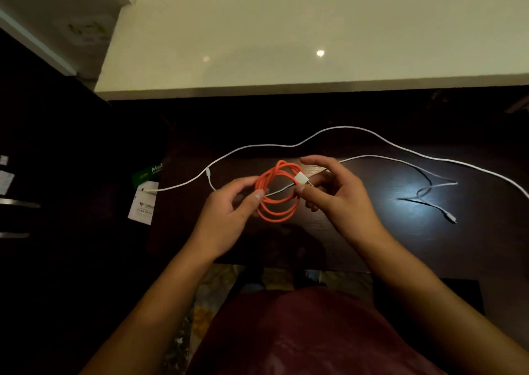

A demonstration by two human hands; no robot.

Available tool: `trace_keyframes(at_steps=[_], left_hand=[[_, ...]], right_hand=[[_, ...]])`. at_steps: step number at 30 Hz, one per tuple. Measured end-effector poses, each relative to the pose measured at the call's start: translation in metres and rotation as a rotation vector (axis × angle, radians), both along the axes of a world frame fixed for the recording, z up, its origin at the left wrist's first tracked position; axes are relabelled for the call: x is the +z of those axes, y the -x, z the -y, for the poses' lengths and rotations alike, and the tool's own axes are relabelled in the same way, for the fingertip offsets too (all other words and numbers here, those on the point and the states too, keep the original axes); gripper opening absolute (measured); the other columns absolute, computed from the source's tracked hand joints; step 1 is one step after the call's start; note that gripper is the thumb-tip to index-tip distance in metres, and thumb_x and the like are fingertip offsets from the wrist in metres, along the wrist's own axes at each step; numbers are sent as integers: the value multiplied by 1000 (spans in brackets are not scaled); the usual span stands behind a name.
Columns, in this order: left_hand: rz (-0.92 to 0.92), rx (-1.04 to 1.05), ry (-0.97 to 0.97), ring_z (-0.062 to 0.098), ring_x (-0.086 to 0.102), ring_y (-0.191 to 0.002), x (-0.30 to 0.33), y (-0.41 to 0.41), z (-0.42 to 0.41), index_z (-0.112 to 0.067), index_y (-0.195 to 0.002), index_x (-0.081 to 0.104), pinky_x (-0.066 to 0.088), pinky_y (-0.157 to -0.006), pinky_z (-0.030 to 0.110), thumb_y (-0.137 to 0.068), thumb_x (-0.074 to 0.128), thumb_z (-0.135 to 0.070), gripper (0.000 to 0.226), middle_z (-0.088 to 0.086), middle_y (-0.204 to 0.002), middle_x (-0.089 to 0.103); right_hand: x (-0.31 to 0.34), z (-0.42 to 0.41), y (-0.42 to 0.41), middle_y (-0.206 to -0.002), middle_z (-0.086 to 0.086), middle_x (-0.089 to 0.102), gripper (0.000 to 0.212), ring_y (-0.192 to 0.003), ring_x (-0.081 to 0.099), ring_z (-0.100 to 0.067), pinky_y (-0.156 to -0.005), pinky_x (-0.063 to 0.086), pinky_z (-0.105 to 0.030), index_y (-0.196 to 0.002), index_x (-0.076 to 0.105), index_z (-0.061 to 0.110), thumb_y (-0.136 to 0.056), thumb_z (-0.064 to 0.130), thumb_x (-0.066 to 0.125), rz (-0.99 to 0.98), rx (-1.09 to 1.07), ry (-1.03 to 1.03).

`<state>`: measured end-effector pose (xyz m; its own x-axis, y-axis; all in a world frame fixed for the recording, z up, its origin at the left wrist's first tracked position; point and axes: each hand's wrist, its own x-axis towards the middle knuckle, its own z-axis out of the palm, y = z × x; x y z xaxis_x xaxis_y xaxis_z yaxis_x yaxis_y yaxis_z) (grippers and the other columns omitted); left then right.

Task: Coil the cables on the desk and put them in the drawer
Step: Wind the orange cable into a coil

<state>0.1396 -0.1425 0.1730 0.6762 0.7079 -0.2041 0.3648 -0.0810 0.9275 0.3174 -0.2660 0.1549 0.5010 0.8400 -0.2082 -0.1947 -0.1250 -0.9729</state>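
Orange cable (pixel 276 192) hangs coiled above the dark desk (pixel 372 231), my left hand (pixel 229 211) pinching the loops together so they cannot spring apart while my right hand (pixel 335 194) pinches its white plug (pixel 301 178), and the white cables (pixel 343 128) lie loose behind.

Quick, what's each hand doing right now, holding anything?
Left hand: pinching the orange cable coil.
Right hand: pinching the coil's white plug.
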Motion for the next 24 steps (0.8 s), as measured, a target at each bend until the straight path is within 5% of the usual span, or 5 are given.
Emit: trace_keyframes(at_steps=[2, 5, 11, 18, 24], left_hand=[[8, 16, 35, 10, 72, -96, -2, 15, -8, -28, -124, 63, 58, -81, 23, -99, 62, -14, 29, -4, -101, 76], [-51, -11, -9, 9, 71, -100, -10, 42, -26, -26, -134, 60, 55, -90, 26, -99, 61, -14, 37, -5, -100, 75], [-121, 34, 2, 10, 72, -90, -40, 114, -76, -32, -124, 65, 57, -78, 24, -97, 66, -12, 34, -5, -97, 74], [-282, 65, 72, 30, 72, -86, -109, 201, -124, -19, -130, 64, 60, -77, 43, -94, 67, -9, 37, 4, -111, 71], [-359, 43, 201, 23, 64, -79, -158, 239, -138, -6, -131, 61, 59, -77, 43, -94, 65, 0, 37, 15, -111, 67]], right_hand=[[-3, -11, 14, -76, -12, 63, 44, -63, 57, -20, -59, 48, -28, -124, 66, 21, -87, 1, 75, 19, 20, 20], [-15, -32, 35, -78, -15, 65, 38, -65, 58, -16, -62, 48, -27, -120, 69, 24, -87, 5, 76, 73, 65, 87], [-47, -86, 102, -73, 0, 63, 35, -56, 60, -3, -55, 48, -19, -122, 68, 18, -89, 6, 74, 106, 174, 218], [-115, -143, 183, -80, 12, 68, 36, -74, 64, -4, -75, 51, -24, -121, 70, 21, -87, 18, 79, 246, 288, 377], [-165, -161, 228, -86, -1, 74, 33, -67, 67, -12, -72, 55, -33, -120, 68, 24, -88, 24, 78, 256, 349, 585]])
